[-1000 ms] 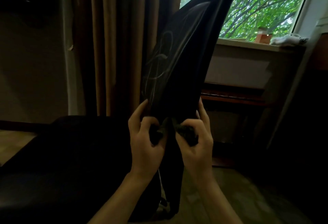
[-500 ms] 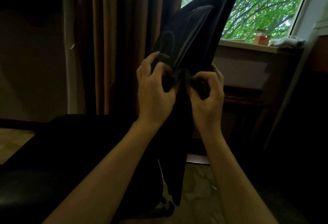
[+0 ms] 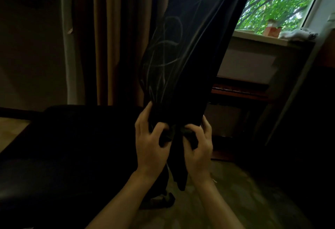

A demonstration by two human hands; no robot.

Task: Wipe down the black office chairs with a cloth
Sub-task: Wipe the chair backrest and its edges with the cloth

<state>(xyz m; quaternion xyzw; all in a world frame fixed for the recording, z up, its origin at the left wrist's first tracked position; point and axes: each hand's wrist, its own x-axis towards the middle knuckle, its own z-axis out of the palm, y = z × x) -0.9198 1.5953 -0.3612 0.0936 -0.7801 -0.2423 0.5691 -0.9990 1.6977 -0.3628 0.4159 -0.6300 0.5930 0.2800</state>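
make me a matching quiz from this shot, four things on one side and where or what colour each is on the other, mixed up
Things:
1. chair back
2. curtain
3. cloth
4. sill

Places or colours:
A. brown, hanging at the left of the window
B. bunched between both hands
C. black, streaked with pale wipe marks
D. under the window, with small items on it

Pairs: 1-C, 2-A, 3-B, 4-D

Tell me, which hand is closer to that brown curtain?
The left hand. It holds the dark cloth against the black chair back on the side facing the brown curtain. The right hand holds the cloth on the far, window side.
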